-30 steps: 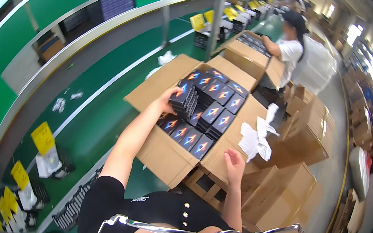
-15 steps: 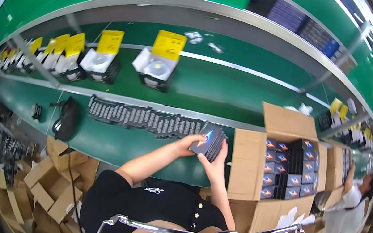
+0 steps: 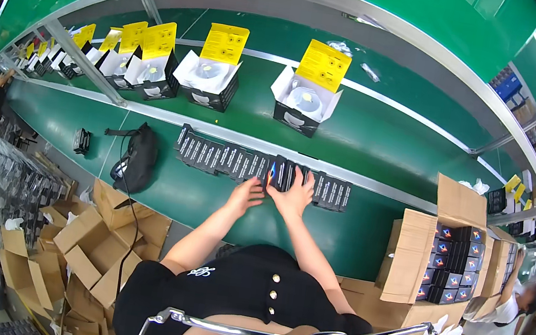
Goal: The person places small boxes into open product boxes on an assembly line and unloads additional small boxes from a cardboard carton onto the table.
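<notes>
A long row of small flat black boxes (image 3: 205, 153) stands on edge along the back of the green bench. At the row, my right hand (image 3: 292, 198) is closed around several of these boxes (image 3: 281, 175), thumb at their left side and fingers over the right. The leftmost of them shows a colourful streak on its face. My left hand (image 3: 247, 196) is just left of them, fingers apart, holding nothing. More black boxes (image 3: 331, 193) of the row stand right of my right hand.
An open carton (image 3: 406, 255) packed with black boxes stands at the right. A black bag (image 3: 136, 161) lies to the left. Open boxes with yellow lids (image 3: 305, 101) line the shelf. Empty cartons (image 3: 91, 252) are piled lower left. A person (image 3: 505, 310) works far right.
My hands have brought the stack of boxes from beside the carton to the row. My left hand has let go of it. The view has swung left.
</notes>
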A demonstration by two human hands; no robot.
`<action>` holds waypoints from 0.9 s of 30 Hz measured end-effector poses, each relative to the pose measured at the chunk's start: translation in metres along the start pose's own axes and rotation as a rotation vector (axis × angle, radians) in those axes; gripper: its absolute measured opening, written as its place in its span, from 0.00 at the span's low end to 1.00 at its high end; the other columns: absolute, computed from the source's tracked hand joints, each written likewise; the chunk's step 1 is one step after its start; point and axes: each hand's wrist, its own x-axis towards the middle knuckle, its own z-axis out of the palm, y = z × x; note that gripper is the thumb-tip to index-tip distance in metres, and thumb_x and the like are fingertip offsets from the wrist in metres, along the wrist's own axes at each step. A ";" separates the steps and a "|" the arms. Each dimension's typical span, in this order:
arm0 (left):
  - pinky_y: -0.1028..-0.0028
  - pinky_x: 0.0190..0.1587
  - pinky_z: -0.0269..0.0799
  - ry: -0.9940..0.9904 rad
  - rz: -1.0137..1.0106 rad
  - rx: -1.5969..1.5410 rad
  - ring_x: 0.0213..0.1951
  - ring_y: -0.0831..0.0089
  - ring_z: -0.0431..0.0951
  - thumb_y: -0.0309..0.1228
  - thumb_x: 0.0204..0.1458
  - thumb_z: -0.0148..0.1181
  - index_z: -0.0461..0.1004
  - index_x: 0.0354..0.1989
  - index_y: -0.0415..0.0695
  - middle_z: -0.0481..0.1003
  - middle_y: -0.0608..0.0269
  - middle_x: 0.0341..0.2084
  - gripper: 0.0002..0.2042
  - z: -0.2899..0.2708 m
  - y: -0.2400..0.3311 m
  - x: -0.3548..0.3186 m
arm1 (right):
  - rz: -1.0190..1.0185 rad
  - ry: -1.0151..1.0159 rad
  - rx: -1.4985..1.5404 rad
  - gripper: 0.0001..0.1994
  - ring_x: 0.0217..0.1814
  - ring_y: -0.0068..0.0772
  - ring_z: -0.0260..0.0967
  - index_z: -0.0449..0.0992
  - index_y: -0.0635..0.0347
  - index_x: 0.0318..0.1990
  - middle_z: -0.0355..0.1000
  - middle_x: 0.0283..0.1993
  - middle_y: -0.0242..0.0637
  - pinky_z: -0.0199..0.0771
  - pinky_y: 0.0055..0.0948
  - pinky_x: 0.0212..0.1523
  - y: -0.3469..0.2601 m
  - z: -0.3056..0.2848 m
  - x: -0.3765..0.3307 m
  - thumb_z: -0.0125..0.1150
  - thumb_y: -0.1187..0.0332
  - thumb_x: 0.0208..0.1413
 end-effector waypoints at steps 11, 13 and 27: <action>0.65 0.41 0.73 0.238 0.178 0.487 0.37 0.63 0.77 0.37 0.55 0.61 0.73 0.48 0.39 0.76 0.54 0.42 0.17 -0.180 -0.032 -0.002 | -0.057 -0.006 -0.203 0.57 0.71 0.64 0.46 0.55 0.48 0.71 0.41 0.75 0.49 0.52 0.59 0.65 0.004 0.068 0.006 0.80 0.48 0.28; 0.61 0.47 0.69 0.379 0.461 0.878 0.44 0.58 0.74 0.34 0.53 0.61 0.72 0.49 0.39 0.73 0.50 0.46 0.17 -0.204 -0.040 -0.018 | -0.017 -0.063 -0.241 0.57 0.73 0.62 0.45 0.54 0.45 0.71 0.42 0.75 0.50 0.52 0.59 0.66 0.020 0.061 -0.001 0.82 0.59 0.29; 0.46 0.68 0.45 1.151 0.534 1.417 0.68 0.48 0.53 0.40 0.57 0.52 0.59 0.64 0.37 0.55 0.41 0.66 0.29 -0.254 -0.012 0.008 | 0.117 0.331 -0.265 0.39 0.55 0.53 0.63 0.65 0.63 0.60 0.68 0.55 0.48 0.63 0.45 0.58 0.033 0.085 0.026 0.77 0.62 0.38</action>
